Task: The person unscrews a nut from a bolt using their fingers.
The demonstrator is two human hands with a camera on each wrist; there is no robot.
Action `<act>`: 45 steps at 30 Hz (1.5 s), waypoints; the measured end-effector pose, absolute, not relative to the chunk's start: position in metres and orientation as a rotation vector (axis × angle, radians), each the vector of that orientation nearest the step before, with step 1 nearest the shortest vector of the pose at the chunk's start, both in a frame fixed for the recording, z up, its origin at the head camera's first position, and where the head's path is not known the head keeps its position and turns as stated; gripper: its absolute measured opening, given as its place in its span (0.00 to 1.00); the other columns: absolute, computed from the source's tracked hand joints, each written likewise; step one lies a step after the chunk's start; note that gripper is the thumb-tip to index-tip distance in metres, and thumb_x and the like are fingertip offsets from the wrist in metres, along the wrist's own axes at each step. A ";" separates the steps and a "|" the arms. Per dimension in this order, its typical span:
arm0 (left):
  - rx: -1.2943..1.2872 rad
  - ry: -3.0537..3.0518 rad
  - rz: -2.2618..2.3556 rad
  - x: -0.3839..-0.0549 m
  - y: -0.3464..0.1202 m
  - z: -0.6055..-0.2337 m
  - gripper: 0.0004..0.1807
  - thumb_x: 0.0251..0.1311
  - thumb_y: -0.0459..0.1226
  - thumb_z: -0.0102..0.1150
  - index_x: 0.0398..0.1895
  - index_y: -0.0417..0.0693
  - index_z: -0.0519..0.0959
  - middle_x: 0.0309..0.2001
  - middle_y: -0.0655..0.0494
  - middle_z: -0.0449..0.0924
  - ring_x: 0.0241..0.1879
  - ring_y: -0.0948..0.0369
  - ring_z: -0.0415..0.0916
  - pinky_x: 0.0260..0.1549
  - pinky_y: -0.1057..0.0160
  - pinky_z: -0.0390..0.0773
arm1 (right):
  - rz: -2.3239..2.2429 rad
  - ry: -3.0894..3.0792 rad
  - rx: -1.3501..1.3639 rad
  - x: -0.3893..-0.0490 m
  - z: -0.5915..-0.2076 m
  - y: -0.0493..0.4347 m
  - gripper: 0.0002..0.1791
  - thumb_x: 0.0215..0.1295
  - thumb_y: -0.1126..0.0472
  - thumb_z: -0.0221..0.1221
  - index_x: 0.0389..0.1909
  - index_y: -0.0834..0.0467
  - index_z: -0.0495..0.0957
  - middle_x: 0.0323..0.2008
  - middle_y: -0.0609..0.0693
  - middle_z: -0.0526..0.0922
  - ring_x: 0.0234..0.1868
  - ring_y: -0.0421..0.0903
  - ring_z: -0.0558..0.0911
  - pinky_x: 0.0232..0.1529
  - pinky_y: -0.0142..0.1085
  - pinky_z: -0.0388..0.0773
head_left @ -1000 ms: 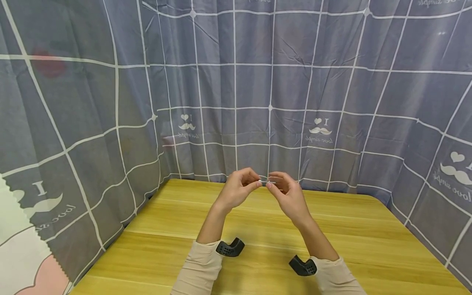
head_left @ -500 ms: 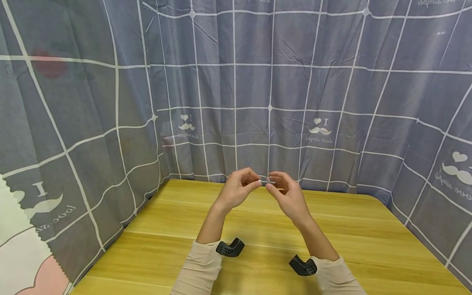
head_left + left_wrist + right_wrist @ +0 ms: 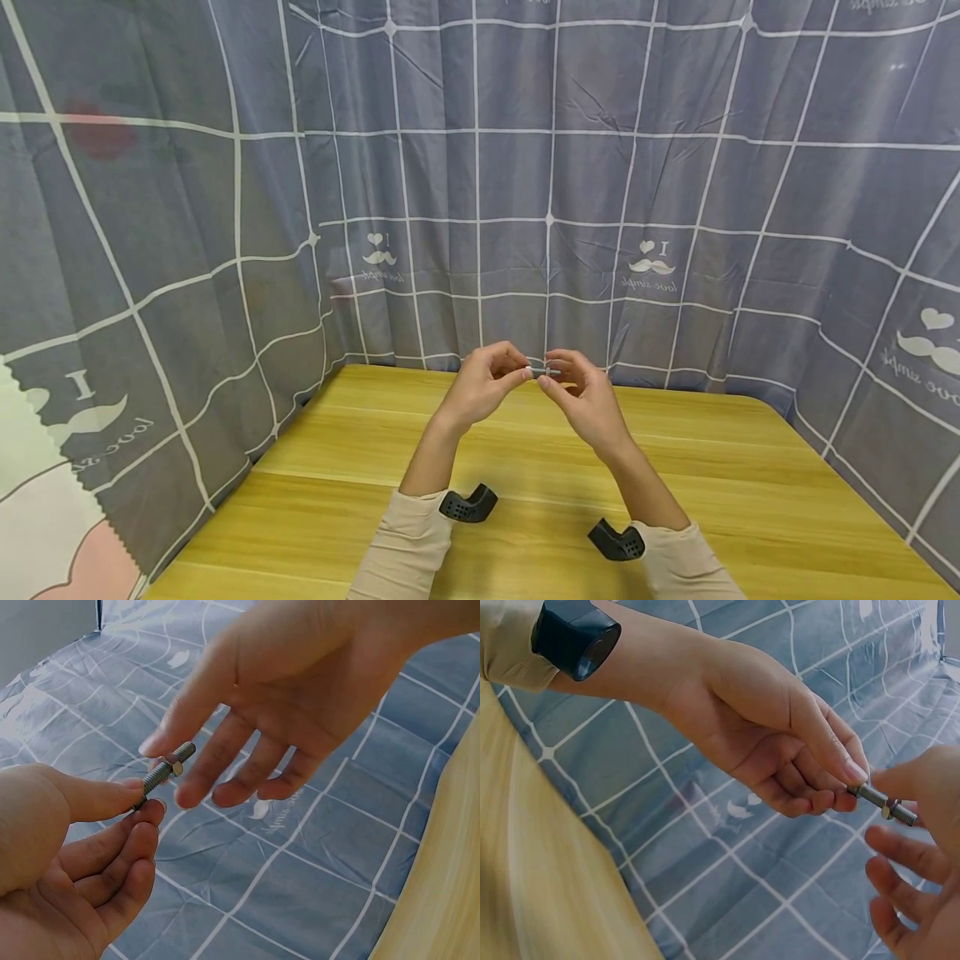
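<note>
My left hand (image 3: 486, 385) pinches one end of a metal bolt (image 3: 156, 775) between thumb and forefinger, its other fingers curled in. A hex nut (image 3: 177, 766) sits on the bolt's threads, with a stretch of thread showing on either side. In the right wrist view the nut (image 3: 886, 811) is uncovered, and the bolt (image 3: 873, 796) slopes down to the right. My right hand (image 3: 588, 400) is beside the nut, thumb and forefinger tips close around it. Its other fingers (image 3: 240, 761) are spread and fairly straight. Both hands are raised above the table.
A wood-grain table (image 3: 525, 500) lies below the hands. Grey-blue curtains (image 3: 517, 183) with white grid lines hang at the back and both sides. Each wrist wears a black camera mount, such as the left mount (image 3: 468, 503). A pale patterned cloth (image 3: 45, 500) hangs at the left edge.
My right thumb has shifted slightly leftward past the nut, leaving it more visible. My left hand stays still with its hold on the bolt.
</note>
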State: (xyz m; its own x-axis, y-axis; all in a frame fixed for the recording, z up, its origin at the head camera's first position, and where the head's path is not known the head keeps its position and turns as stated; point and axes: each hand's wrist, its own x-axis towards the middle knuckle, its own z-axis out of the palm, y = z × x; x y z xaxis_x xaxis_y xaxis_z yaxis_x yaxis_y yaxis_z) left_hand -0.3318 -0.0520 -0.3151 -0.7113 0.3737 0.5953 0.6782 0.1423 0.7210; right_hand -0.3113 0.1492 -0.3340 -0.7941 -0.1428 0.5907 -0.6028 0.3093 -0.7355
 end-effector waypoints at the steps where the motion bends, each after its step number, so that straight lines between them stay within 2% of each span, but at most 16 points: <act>1: -1.022 -2.150 -1.588 -0.332 -0.052 -0.315 0.02 0.71 0.30 0.63 0.42 0.41 0.83 0.37 0.49 0.85 0.30 0.59 0.76 0.32 0.62 0.74 | 1.493 -2.173 0.648 -0.311 -0.334 0.149 0.19 0.74 0.60 0.64 0.62 0.59 0.79 0.56 0.55 0.82 0.54 0.53 0.82 0.52 0.52 0.78; 3: -1.015 -2.154 -1.574 -0.331 -0.052 -0.316 0.02 0.71 0.31 0.63 0.42 0.41 0.83 0.35 0.54 0.84 0.29 0.60 0.75 0.31 0.62 0.73 | 1.502 -2.188 0.622 -0.311 -0.334 0.149 0.18 0.75 0.58 0.63 0.61 0.61 0.80 0.54 0.55 0.84 0.54 0.53 0.82 0.54 0.53 0.77; 7: -1.009 -2.155 -1.568 -0.332 -0.052 -0.316 0.03 0.71 0.32 0.64 0.42 0.40 0.84 0.34 0.57 0.84 0.30 0.60 0.75 0.31 0.62 0.73 | 1.517 -2.181 0.618 -0.312 -0.335 0.150 0.14 0.76 0.59 0.61 0.56 0.63 0.82 0.50 0.56 0.85 0.51 0.53 0.83 0.54 0.52 0.77; 12: -1.007 -2.151 -1.581 -0.332 -0.052 -0.316 0.03 0.71 0.31 0.64 0.42 0.40 0.83 0.35 0.56 0.85 0.30 0.60 0.76 0.32 0.61 0.72 | 1.555 -2.138 0.683 -0.311 -0.333 0.150 0.15 0.75 0.64 0.62 0.58 0.64 0.80 0.55 0.60 0.82 0.54 0.54 0.82 0.55 0.51 0.77; 16: -1.003 -2.159 -1.574 -0.332 -0.052 -0.316 0.02 0.71 0.31 0.64 0.42 0.41 0.84 0.35 0.56 0.85 0.31 0.59 0.77 0.32 0.61 0.73 | 1.580 -2.139 0.674 -0.310 -0.333 0.150 0.17 0.75 0.61 0.63 0.60 0.61 0.79 0.57 0.60 0.81 0.56 0.54 0.81 0.55 0.50 0.76; 19: -1.001 -2.162 -1.567 -0.332 -0.052 -0.316 0.02 0.71 0.31 0.64 0.42 0.42 0.84 0.35 0.56 0.85 0.32 0.58 0.77 0.33 0.61 0.74 | 1.588 -2.142 0.636 -0.309 -0.332 0.149 0.15 0.76 0.59 0.62 0.57 0.62 0.81 0.52 0.58 0.84 0.53 0.53 0.82 0.55 0.49 0.76; 23: -1.001 -2.161 -1.572 -0.332 -0.052 -0.316 0.02 0.71 0.31 0.64 0.42 0.41 0.84 0.36 0.56 0.85 0.32 0.59 0.77 0.33 0.60 0.74 | 1.571 -2.134 0.624 -0.309 -0.332 0.149 0.11 0.76 0.60 0.62 0.52 0.62 0.83 0.45 0.57 0.86 0.47 0.51 0.83 0.51 0.44 0.78; 29: -1.001 -2.157 -1.575 -0.332 -0.053 -0.316 0.02 0.71 0.31 0.64 0.42 0.41 0.83 0.36 0.56 0.85 0.31 0.59 0.77 0.32 0.61 0.74 | 1.576 -2.127 0.653 -0.309 -0.333 0.149 0.17 0.75 0.62 0.63 0.60 0.61 0.79 0.55 0.58 0.83 0.54 0.53 0.82 0.52 0.45 0.78; 33: -1.007 -2.156 -1.567 -0.332 -0.052 -0.317 0.02 0.71 0.31 0.64 0.42 0.42 0.84 0.35 0.56 0.85 0.31 0.59 0.77 0.32 0.61 0.74 | 1.564 -2.140 0.628 -0.309 -0.334 0.147 0.16 0.76 0.60 0.62 0.58 0.64 0.81 0.49 0.59 0.86 0.50 0.52 0.83 0.51 0.43 0.78; 36: -1.009 -2.157 -1.562 -0.333 -0.052 -0.317 0.02 0.71 0.32 0.64 0.42 0.43 0.84 0.35 0.57 0.85 0.31 0.58 0.77 0.32 0.61 0.74 | 1.544 -2.129 0.623 -0.309 -0.334 0.147 0.13 0.75 0.63 0.62 0.54 0.65 0.83 0.45 0.58 0.87 0.47 0.52 0.84 0.50 0.41 0.79; 41: -0.999 -2.167 -1.565 -0.333 -0.052 -0.318 0.03 0.71 0.32 0.64 0.43 0.43 0.84 0.36 0.55 0.85 0.32 0.58 0.77 0.33 0.60 0.73 | 1.523 -2.096 0.649 -0.308 -0.333 0.147 0.12 0.73 0.67 0.63 0.54 0.64 0.83 0.48 0.56 0.85 0.49 0.52 0.85 0.49 0.37 0.79; 45: -1.000 -2.172 -1.580 -0.333 -0.052 -0.317 0.07 0.72 0.33 0.63 0.48 0.42 0.85 0.40 0.52 0.86 0.35 0.59 0.79 0.35 0.60 0.75 | 1.511 -2.064 0.671 -0.309 -0.334 0.147 0.11 0.73 0.68 0.63 0.53 0.64 0.83 0.47 0.57 0.86 0.47 0.53 0.85 0.48 0.35 0.79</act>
State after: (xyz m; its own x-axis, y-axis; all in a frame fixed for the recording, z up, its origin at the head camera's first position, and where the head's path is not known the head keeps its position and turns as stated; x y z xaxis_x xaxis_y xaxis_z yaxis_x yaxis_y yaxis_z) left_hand -0.3326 -0.0517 -0.3168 -0.7234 0.3685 0.5838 0.6690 0.1650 0.7248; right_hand -0.3089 0.1468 -0.3339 -0.7582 -0.0999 0.6444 -0.6444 0.2657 -0.7170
